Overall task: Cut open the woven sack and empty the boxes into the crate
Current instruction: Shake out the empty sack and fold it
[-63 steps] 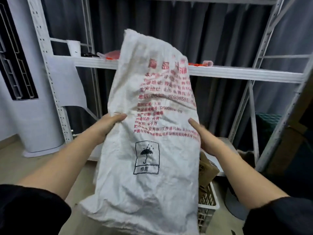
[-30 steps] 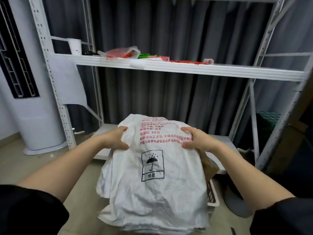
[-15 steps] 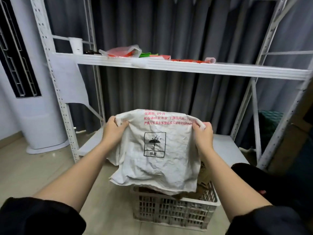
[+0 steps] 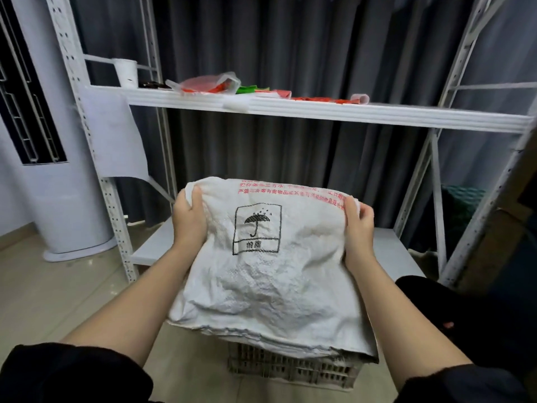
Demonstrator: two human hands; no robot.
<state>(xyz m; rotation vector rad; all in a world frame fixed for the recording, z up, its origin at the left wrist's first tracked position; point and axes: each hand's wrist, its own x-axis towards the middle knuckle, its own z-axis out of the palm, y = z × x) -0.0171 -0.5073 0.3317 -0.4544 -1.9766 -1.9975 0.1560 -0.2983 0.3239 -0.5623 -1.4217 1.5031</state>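
While both hands, left hand (image 4: 189, 219) and right hand (image 4: 359, 225), pinched its folded top edge, the crumpled white woven sack (image 4: 270, 274) hung toward six o'clock, draping over the pale slatted plastic crate (image 4: 290, 367).

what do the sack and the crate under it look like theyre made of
Sack: likely woven plastic fabric, matt white; a fine weave grain and stiff crinkles show around the printed umbrella mark. Crate: probably moulded plastic, pale and dull, with a regular lattice of slots in its wall.

Single head-worn view, facing forward and down (wide-angle, edges bowed). Both forearms enter from the bottom corners; shelving (image 4: 319, 112) stands near, straight ahead.
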